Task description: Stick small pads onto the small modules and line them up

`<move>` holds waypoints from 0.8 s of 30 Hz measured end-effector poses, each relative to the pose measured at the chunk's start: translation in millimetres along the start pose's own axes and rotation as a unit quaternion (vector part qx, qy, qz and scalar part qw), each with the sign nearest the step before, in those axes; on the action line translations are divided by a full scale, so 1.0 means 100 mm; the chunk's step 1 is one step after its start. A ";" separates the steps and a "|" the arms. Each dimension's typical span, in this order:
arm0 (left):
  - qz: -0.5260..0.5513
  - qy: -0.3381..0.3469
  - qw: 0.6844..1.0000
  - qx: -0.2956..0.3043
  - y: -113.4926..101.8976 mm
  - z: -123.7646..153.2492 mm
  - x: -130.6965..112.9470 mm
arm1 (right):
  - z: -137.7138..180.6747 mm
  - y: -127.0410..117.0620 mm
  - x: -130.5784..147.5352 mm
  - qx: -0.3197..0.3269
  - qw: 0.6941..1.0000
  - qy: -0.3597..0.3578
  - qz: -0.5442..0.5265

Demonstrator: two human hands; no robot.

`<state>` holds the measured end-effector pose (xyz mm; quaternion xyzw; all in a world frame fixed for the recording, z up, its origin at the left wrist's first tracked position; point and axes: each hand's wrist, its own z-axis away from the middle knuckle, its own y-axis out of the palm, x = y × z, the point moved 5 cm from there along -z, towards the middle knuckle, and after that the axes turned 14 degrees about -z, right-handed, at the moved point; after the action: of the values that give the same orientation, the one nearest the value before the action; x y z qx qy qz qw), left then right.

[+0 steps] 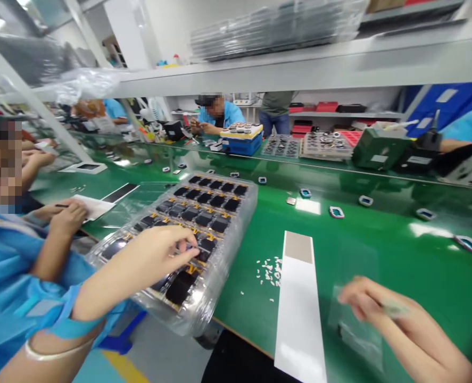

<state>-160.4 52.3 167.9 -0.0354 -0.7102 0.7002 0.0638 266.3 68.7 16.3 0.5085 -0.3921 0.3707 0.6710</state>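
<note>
My left hand (159, 255) reaches into a clear plastic tray (239, 223), its fingertips down among the black panels (204, 218) with gold tabs; I cannot tell whether they grip one. The tray rests tilted across the green bench mat (379, 255) in front of me. My right hand (373, 303) is blurred, at the right, and pinches the edge of a clear plastic film (355, 335). A long white strip (299, 319) with a grey end lies between my hands, beside a scatter of tiny white bits (268, 271).
A co-worker's hand (66, 219) at left holds a pen over white paper (94, 206). Small framed parts (337, 212) dot the mat. Across the bench sit a blue-and-yellow box (241, 139), parts trays (325, 146) and a seated co-worker (222, 114). A white shelf (299, 69) runs overhead.
</note>
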 end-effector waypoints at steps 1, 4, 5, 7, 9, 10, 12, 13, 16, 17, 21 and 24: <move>-0.006 0.011 1.000 0.019 0.05 0.04 -0.02 | -0.08 0.36 0.05 0.107 0.989 -0.002 0.104; -0.045 0.023 0.998 0.035 0.17 0.26 -0.07 | -0.18 0.99 0.13 0.239 0.934 -0.113 0.242; -0.058 0.017 0.998 0.034 0.20 0.34 -0.08 | -0.19 1.06 0.11 0.245 0.924 -0.145 0.256; -0.077 -0.007 0.996 0.037 0.24 0.45 -0.11 | -0.18 1.07 0.02 0.248 0.911 -0.193 0.268; -0.089 -0.024 0.994 0.054 0.26 0.50 -0.14 | -0.15 1.02 -0.07 0.274 0.883 -0.241 0.296; -0.098 -0.030 0.993 0.064 0.27 0.50 -0.16 | -0.12 1.01 -0.10 0.298 0.858 -0.272 0.319; -0.120 -0.041 0.989 0.080 0.29 0.49 -0.20 | -0.05 1.01 -0.14 0.338 0.799 -0.338 0.365; -0.135 -0.047 0.986 0.080 0.29 0.48 -0.21 | -0.03 1.01 -0.14 0.346 0.776 -0.365 0.381; -0.190 -0.067 0.979 0.031 0.27 0.53 -0.23 | 0.01 1.03 -0.12 0.330 0.754 -0.408 0.396; -0.204 -0.072 0.976 -0.007 0.26 0.56 -0.24 | 0.01 1.04 -0.10 0.321 0.755 -0.412 0.396; -0.051 0.003 0.987 -0.154 0.27 0.68 -0.56 | 0.02 1.07 -0.05 0.293 0.773 -0.418 0.377; 0.231 0.100 0.963 -0.097 0.48 0.57 -1.05 | 0.04 1.08 0.00 0.277 0.805 -0.400 0.339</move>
<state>-66.6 -17.6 115.4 -0.2748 -0.7371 0.6165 -0.0326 168.9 86.8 58.9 0.6107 -0.6536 0.4315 0.1168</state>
